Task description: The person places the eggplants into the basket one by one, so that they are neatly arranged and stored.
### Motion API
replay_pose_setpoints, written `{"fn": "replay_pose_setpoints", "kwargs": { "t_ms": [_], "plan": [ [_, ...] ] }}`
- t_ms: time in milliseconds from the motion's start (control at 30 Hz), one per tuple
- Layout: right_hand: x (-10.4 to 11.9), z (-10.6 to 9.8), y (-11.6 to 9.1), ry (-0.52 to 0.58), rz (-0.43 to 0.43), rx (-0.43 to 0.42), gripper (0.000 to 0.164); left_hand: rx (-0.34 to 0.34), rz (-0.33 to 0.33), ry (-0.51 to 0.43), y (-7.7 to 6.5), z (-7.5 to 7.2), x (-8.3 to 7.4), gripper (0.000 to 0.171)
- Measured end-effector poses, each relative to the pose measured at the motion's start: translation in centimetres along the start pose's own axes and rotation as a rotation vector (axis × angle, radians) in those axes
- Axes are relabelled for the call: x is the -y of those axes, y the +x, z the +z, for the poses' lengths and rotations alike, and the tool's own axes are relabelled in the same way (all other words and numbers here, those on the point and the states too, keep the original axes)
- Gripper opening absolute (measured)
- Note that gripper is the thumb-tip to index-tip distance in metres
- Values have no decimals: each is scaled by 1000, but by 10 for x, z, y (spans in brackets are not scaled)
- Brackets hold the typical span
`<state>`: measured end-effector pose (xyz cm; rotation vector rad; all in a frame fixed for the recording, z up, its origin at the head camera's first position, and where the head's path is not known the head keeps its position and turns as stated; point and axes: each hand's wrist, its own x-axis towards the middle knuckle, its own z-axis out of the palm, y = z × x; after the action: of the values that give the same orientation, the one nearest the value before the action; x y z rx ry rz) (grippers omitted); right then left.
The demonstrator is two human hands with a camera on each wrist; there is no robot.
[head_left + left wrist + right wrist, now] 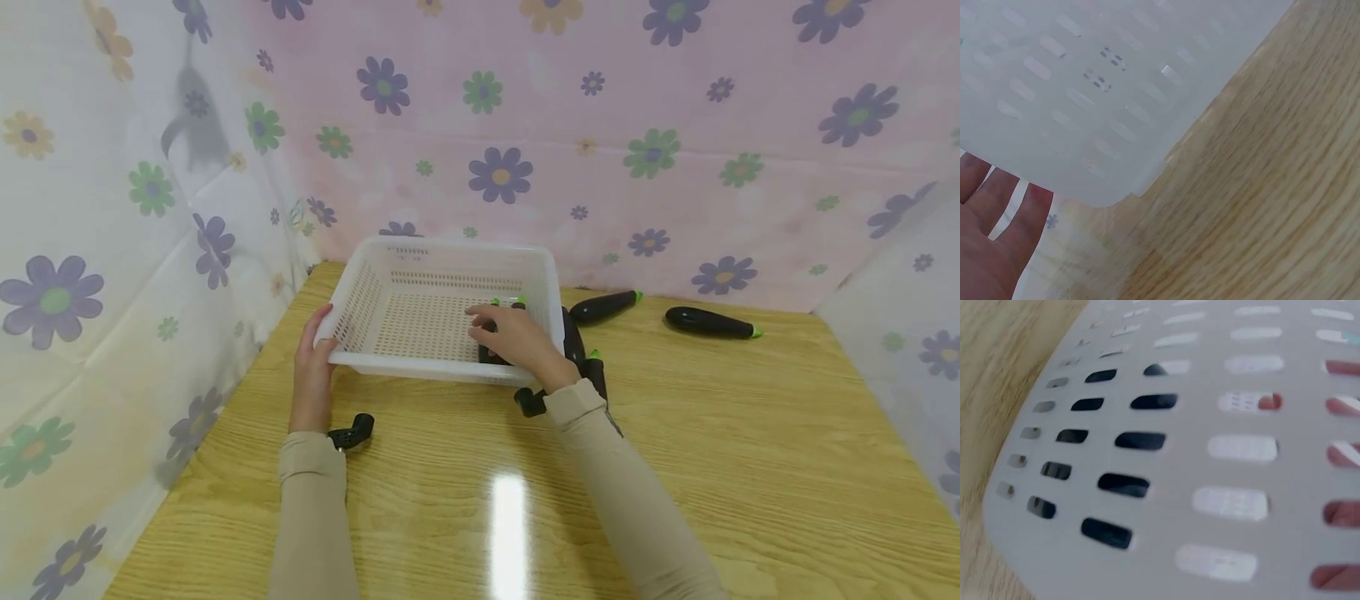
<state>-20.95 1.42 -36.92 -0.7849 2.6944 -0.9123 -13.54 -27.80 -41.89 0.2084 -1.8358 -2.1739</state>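
Note:
A white plastic basket [442, 368] with slotted walls stands on the table. My left hand [313, 358] grips its left rim at the near corner; in the left wrist view, the fingers [1029, 215] lie along the outer wall. My right hand [517, 337] reaches over the near rim into the basket's right end, above dark eggplants [483, 353]. Its fingers extend loosely past them, with no clear grip showing. Two green stem tips show beyond the hand, which hides most of the eggplants. Through the slots, the right wrist view shows dark eggplant skin [1140, 440] and parts of fingers [1342, 514].
Right of the basket, one eggplant [573, 337] lies along its wall, with another [596, 375] partly behind my right wrist. Farther back lie an eggplant [602, 307] and one more [708, 322] near the flowered backdrop [675, 200]. Flowered cloth also hangs at both sides of the wooden table [750, 433].

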Motion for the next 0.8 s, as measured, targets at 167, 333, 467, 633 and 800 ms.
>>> {"fn": "replay_pose_setpoints", "kwargs": {
  "t_ms": [167,333,467,633,800],
  "plan": [
    [4,-2,-9,-22,-97,-78,37,-12,25,18,7,-2,15,46],
    [3,-7,-24,-18,-130,-116,36,-5,21,40,4,1,10,46],
    [4,-15,-35,-41,-135,-123,36,7,18,52,2,1,5,47],
    [2,-23,-43,-75,-153,-129,36,3,66,64,18,-10,30,45],
    [0,-26,-50,-95,-152,-144,33,-2,53,47,12,-6,22,46]
  ]
}}
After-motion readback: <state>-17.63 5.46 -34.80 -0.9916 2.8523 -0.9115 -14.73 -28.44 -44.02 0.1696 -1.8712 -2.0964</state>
